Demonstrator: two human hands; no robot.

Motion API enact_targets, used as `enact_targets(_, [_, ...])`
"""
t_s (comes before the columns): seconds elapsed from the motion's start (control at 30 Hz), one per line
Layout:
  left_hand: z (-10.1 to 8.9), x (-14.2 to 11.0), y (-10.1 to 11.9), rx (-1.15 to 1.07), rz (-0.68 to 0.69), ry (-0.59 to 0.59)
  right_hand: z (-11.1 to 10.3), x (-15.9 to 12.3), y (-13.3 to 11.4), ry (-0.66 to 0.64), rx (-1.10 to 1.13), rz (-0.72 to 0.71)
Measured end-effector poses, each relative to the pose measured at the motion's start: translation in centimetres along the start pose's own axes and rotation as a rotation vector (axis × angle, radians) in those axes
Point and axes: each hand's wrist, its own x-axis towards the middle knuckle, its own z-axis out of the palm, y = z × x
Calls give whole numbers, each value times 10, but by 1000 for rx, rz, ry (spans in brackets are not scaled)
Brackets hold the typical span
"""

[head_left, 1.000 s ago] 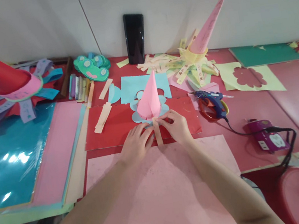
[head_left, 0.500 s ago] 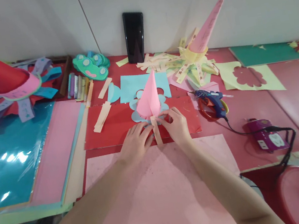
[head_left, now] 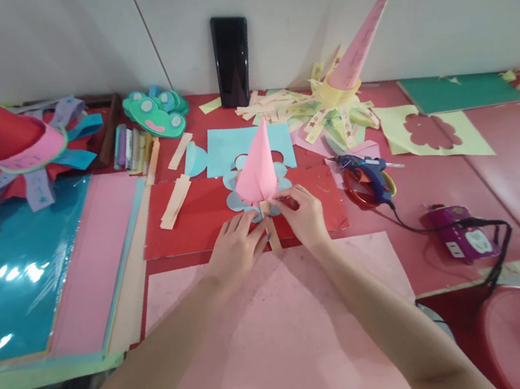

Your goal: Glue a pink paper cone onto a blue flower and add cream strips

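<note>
A pink paper cone (head_left: 258, 168) stands on a light-blue flower-shaped paper (head_left: 235, 201), which lies on a red sheet (head_left: 187, 232). At the front of the cone is a narrow peach paper strip (head_left: 272, 235), its far end at the flower's edge. My left hand (head_left: 238, 241) grips the strip from the left between thumb and fingers. My right hand (head_left: 303, 214) pinches at the strip's far end beside the cone's base; its fingertips partly hide that spot. Beneath my forearms is a large pink sheet (head_left: 280, 323).
To the right lie a blue glue gun (head_left: 365, 171) on a tape roll and a purple power box (head_left: 464, 234) with a cord. A black phone (head_left: 233, 60) leans on the wall. Spare strips (head_left: 175, 201) lie left. Finished paper cones (head_left: 364, 40) stand at both sides.
My left thumb and fingers have shifted slightly along the strip. My right hand stays at the cone's base, and the whole view has drifted a little.
</note>
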Motion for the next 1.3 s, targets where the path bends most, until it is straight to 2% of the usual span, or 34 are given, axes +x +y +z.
enact_targets(0.23, [1,0,0,42,47,22,1,1,-3,-20,-39,57])
enact_targets(0.47, [0,1,-1,43,58,40,1,1,-4,-38,-86,55])
enact_targets(0.8, [3,2,-3,128,-26,69,1,0,-7,-34,-101,60])
enact_targets(1.3, [-4,15,-9,119,10,-40,2,0,-5,-33,-127,45])
